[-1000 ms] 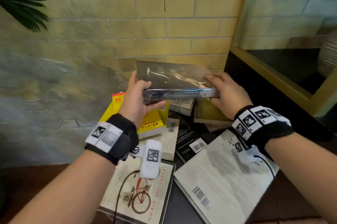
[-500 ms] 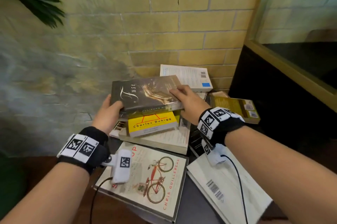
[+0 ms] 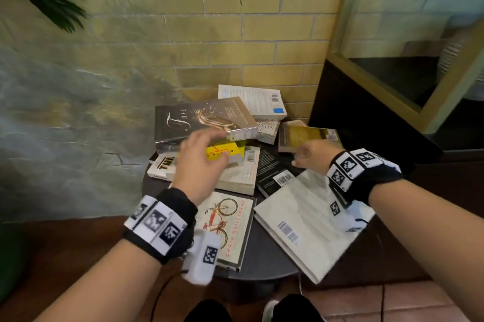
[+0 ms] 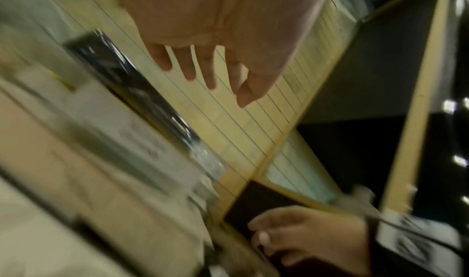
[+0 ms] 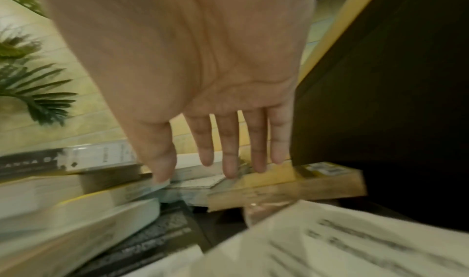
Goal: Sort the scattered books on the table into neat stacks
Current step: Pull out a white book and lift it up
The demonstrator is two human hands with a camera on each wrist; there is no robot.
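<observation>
The dark "Fuse" book (image 3: 199, 120) lies on top of a yellow book (image 3: 230, 152) and a thick pale paperback (image 3: 241, 175), a rough stack at the back left of the small round table (image 3: 262, 264). My left hand (image 3: 204, 156) hovers just in front of that stack, holding nothing; its fingers (image 4: 210, 76) are straight in the left wrist view. My right hand (image 3: 307, 156) is open above the near edge of an olive-yellow book (image 3: 306, 135), and its fingers (image 5: 229, 161) point at that book (image 5: 291, 187). Whether it touches the book is unclear.
A bicycle-cover book (image 3: 230, 224) and a large white book (image 3: 309, 222) lie at the table's front, the white one overhanging the edge. A black book (image 3: 272, 172) sits between them. A white book (image 3: 256, 101) leans by the brick wall. A dark cabinet (image 3: 366, 117) stands right.
Both hands have let go of the "Fuse" book, which now rests on the yellow book. The left hand drew back toward me; the right hand moved right, over the olive-yellow book.
</observation>
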